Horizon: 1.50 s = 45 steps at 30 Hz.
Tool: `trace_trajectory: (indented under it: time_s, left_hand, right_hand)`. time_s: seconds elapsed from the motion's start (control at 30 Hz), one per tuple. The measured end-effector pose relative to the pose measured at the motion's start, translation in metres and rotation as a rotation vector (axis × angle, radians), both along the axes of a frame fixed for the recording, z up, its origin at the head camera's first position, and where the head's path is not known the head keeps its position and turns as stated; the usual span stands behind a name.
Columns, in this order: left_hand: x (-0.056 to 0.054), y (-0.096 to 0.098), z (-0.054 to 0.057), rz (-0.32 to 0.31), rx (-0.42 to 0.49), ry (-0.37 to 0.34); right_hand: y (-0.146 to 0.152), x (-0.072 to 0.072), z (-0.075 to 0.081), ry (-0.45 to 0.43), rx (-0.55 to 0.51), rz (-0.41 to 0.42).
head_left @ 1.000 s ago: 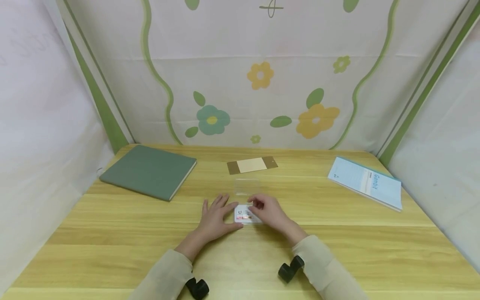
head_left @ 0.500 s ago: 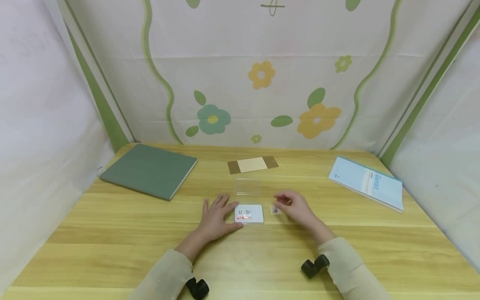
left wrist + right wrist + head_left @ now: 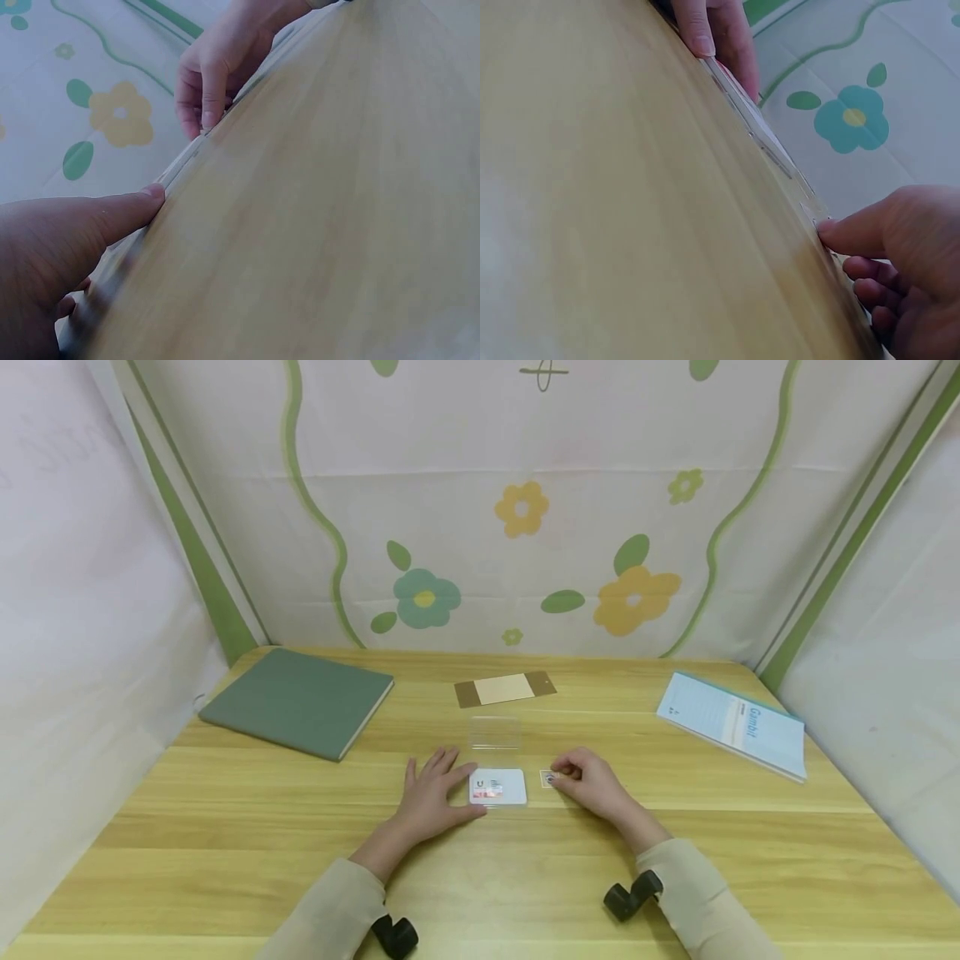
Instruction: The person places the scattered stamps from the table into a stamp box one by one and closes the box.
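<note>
A white card (image 3: 510,786) with a logo and a shiny coloured strip lies in a clear plastic case (image 3: 504,806) on the table. My left hand (image 3: 431,802) holds this case at its left end, thumb on the near edge and forefinger on the far edge, other fingers spread. Right of the case lies a small square paper piece (image 3: 547,778) with a pale border and a dark printed middle. My right hand (image 3: 596,783) pinches its right side between thumb and forefinger, covering part of it. A clear plastic lid (image 3: 495,732) lies just behind the case.
Behind the lid lies a brown and cream card strip (image 3: 504,690). A green notebook (image 3: 300,703) sits at the back left, and a light blue notepad (image 3: 731,727) at the back right. A flowered curtain (image 3: 465,527) stands behind the table.
My right hand has moved right, off the white card, to the small square paper piece, and its fingertips have closed on that piece. My left hand has stayed at the case.
</note>
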<state>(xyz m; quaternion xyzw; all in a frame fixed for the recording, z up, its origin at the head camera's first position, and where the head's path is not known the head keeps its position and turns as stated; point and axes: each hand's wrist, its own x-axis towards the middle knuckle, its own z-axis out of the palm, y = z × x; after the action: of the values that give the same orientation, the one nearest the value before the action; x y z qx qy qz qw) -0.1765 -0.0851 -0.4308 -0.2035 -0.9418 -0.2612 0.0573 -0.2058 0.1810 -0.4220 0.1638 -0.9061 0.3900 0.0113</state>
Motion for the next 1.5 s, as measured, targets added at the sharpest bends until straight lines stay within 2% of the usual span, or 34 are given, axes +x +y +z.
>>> trace_trajectory:
  time_s: [0.47,0.6,0.8,0.97,1.1,1.3,1.5]
  left_hand:
    - [-0.001,-0.002,-0.003,0.002,-0.011,-0.011]
    - [-0.001,-0.002,-0.002,0.001,-0.011,-0.013]
    - [-0.001,-0.001,-0.001,0.001,-0.013,-0.011]
    - [0.000,-0.001,0.000,0.003,-0.010,-0.017]
    - [0.000,-0.001,0.001,0.004,-0.010,-0.017]
    - [0.000,-0.001,0.001,0.008,-0.024,-0.024]
    - [0.000,0.000,0.001,0.005,-0.029,-0.019]
  right_hand:
    - [-0.005,-0.002,-0.001,-0.006,0.038,0.005]
    - [-0.005,-0.001,0.000,-0.025,-0.002,0.002]
    - [-0.005,-0.001,0.002,-0.013,-0.051,0.044]
    - [-0.007,-0.002,0.003,-0.001,-0.073,0.004]
    - [-0.015,-0.002,0.005,-0.010,-0.154,-0.007]
    - [-0.033,0.000,0.008,-0.038,-0.265,0.080]
    - [-0.045,0.002,0.004,-0.068,-0.244,0.119]
